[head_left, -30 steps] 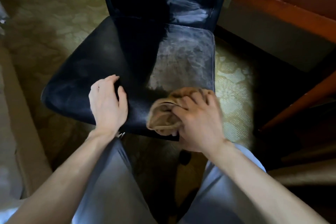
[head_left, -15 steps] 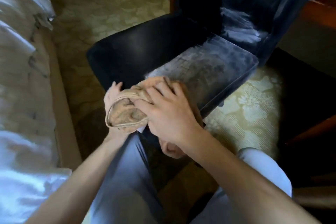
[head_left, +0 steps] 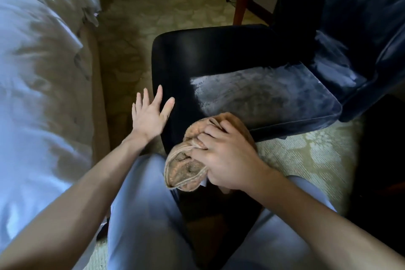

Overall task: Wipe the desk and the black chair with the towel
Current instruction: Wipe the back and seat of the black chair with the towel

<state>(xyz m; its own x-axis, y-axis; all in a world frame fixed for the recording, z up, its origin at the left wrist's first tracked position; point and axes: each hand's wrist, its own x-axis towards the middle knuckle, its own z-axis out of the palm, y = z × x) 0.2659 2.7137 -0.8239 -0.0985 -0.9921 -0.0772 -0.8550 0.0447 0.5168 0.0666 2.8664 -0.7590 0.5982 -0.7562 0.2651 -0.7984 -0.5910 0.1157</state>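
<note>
My right grip is curled round the bunched tan towel, holding it at the front edge of the black chair, on its seat, cloth bulging out left of my knuckles. My left grip is spread, fingers straight, at the seat's left front corner, near the bed

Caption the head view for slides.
Right hand grips the towel at the front edge of the black chair; left hand spread open.
</note>
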